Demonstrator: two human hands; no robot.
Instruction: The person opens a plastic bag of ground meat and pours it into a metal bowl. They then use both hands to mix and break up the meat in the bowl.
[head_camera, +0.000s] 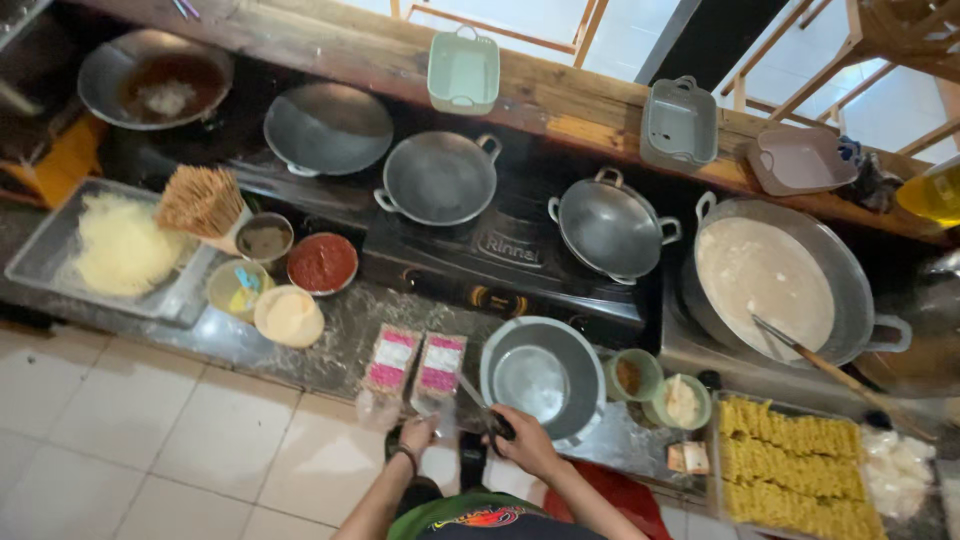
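My left hand (416, 434) pinches a small clear plastic wrapper (440, 412) just in front of two pink-and-white noodle packets (415, 362) lying on the counter edge. My right hand (525, 440) grips dark-handled scissors (497, 420), whose blades point up toward the wrapper and the packets. Both hands sit close together at the near edge of the counter, right beside a grey metal bowl (543, 375) that holds a lid-like dish.
A black stove (500, 260) carries several woks (441, 178). A big pan of pale liquid (770, 275) with a ladle stands right. Trays of shredded white food (118, 245) and yellow noodle blocks (790, 455), small sauce bowls (322, 263), cups (680, 400).
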